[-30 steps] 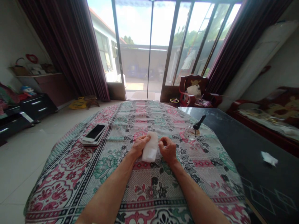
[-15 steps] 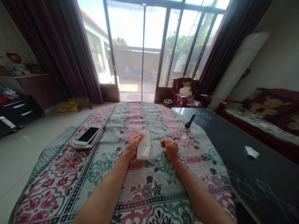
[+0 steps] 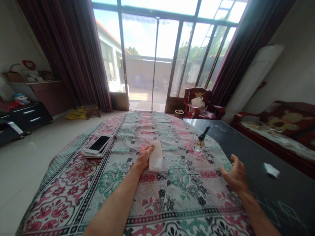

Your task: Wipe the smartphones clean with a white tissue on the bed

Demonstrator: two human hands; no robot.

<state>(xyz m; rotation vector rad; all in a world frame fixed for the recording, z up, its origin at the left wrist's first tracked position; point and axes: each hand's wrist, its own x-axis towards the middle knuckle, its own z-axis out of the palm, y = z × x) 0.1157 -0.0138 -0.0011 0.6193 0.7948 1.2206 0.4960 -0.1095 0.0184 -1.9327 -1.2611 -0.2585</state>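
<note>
My left hand (image 3: 144, 158) grips the left side of a flat, oblong white wrapped bundle (image 3: 156, 156) at the middle of the table; what is inside the wrapping cannot be seen. Its thumb lies over the bundle's upper part. My right hand (image 3: 235, 173) is held at the table's right edge, fingers apart and holding nothing. A small crumpled white piece (image 3: 271, 170) lies on the dark table just to the right of that hand. Farther up on the cloth is a clear, roundish object (image 3: 196, 145) with a black stick-like part (image 3: 203, 134) leaning up from it.
Several white phones (image 3: 98, 146) are stacked at the left of the patterned tablecloth (image 3: 157, 190). A lower dark table (image 3: 248, 144) adjoins on the right. A red wooden chair (image 3: 197, 103) and a sofa (image 3: 278, 126) stand beyond, with glass doors (image 3: 150, 65) ahead.
My right hand has swung right, away from the bundle, and its curled fingers have spread. My left hand keeps its hold on the bundle. The whole view has shifted slightly.
</note>
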